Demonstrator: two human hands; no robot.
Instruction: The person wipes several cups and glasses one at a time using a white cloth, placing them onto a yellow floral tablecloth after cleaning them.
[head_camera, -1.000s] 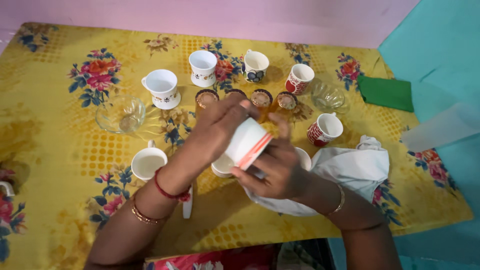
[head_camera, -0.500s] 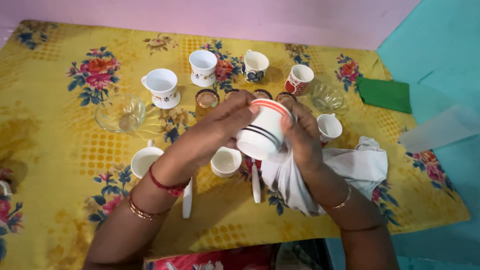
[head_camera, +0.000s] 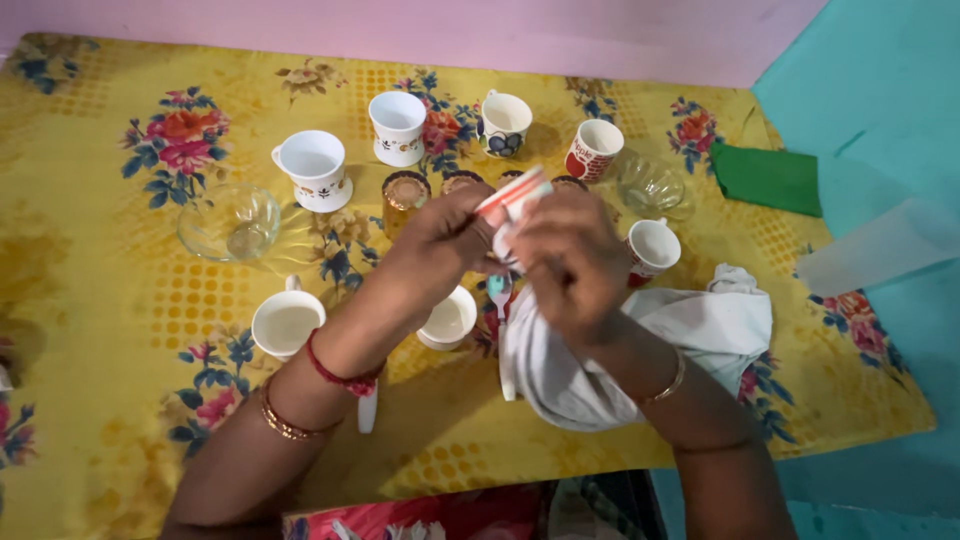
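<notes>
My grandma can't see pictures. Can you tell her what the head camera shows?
Two hands hold a white cup with red stripes: the left hand grips it, the right hand rubs it with a white cloth. Around them, white cups and clear glass bowls sit on a yellow flowered tablecloth.

Two bare forearms reach forward from the bottom edge and meet near the centre of the view. The left hand (head_camera: 440, 235) is raised with its fingers curled closed in a grip, a red thread and a gold bangle on its wrist. The right hand (head_camera: 570, 262) sits just beside it, back upward, fingers bent down and closed, a thin gold bangle on its wrist.
</notes>
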